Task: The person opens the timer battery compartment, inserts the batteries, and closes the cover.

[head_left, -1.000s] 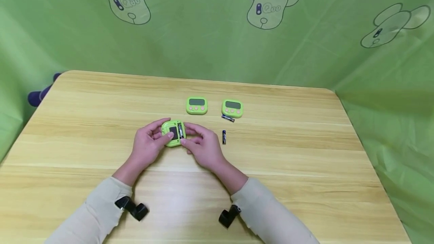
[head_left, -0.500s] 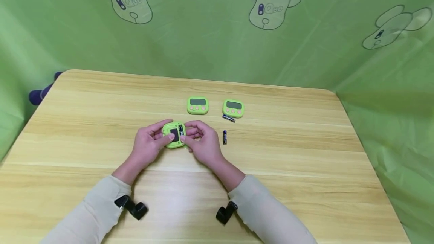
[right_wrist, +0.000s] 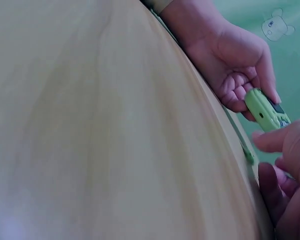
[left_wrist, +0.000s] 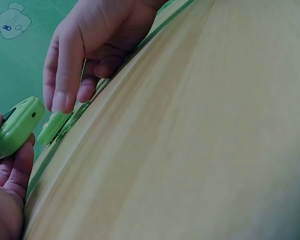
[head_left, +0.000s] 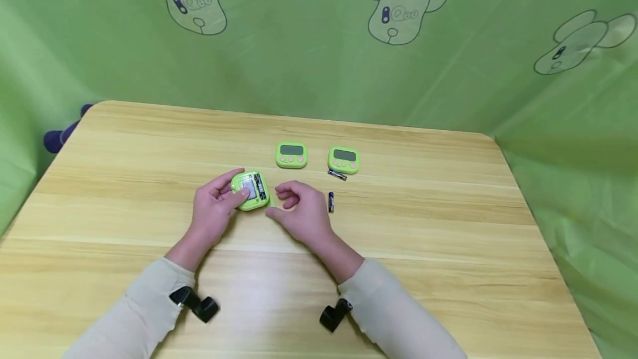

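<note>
My left hand (head_left: 211,212) grips a green digital timer (head_left: 252,202) with its back up, thumb across the label. Its battery compartment is uncovered, and a dark AAA battery (head_left: 260,187) lies in it along the right side. Just right of the timer, my right hand (head_left: 305,212) has its thumb and bent fingers around a thin pale green piece, seemingly the battery cover (head_left: 272,201), mostly hidden by the fingers. In the left wrist view the timer (left_wrist: 20,127) is tilted above the table, apart from the right hand (left_wrist: 97,40).
Two more green timers lie screen up farther back, a left one (head_left: 291,155) and a right one (head_left: 344,160). One loose battery (head_left: 337,174) rests against the right timer's front edge. Another battery (head_left: 331,202) lies just right of my right hand on the wooden table (head_left: 423,226).
My right thumb has come off the battery in the timer, and that hand has drawn back to the right. The left hand has shifted the timer slightly left and up, tilting it.
</note>
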### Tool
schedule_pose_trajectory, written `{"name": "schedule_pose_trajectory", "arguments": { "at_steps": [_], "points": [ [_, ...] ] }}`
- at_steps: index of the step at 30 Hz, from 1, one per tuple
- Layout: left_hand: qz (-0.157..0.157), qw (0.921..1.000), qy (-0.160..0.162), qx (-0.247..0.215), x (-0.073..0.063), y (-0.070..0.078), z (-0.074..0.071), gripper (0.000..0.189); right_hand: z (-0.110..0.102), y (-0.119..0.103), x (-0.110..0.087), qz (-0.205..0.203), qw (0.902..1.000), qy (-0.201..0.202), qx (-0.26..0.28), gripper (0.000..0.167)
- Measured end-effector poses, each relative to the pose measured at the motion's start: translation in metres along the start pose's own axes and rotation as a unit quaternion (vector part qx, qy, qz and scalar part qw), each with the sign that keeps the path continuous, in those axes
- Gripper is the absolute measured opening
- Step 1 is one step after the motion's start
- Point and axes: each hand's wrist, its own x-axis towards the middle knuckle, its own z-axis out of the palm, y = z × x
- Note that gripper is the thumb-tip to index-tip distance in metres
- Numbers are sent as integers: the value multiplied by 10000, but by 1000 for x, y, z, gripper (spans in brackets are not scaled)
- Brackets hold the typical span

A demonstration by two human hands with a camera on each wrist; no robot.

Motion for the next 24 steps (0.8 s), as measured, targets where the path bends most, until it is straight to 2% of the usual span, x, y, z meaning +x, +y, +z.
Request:
{"name": "schedule_pose_trajectory", "arguments": {
  "at_steps": [5,10,14,18,21,24],
  "points": [
    [5,10000,-54,-72,-1,0,1,44,0,-6,4,215,9980,-139,-581,37],
    [-14,10000,-91,-6,-1,-1,0,44,-7,-13,6,633,9954,-393,-609,38],
    [-43,9999,-129,92,0,-1,0,44,-14,-14,6,752,9943,-601,-449,36],
    [-23,9996,-197,205,0,-2,-1,44,-16,-9,5,743,9955,-592,-9,29],
    [61,9991,-220,351,-1,-3,-1,44,-17,-6,3,837,9935,-412,650,27],
    [191,9981,-244,524,-1,-5,-2,44,-17,-5,1,1130,9796,-285,1639,26]
  ]
}}
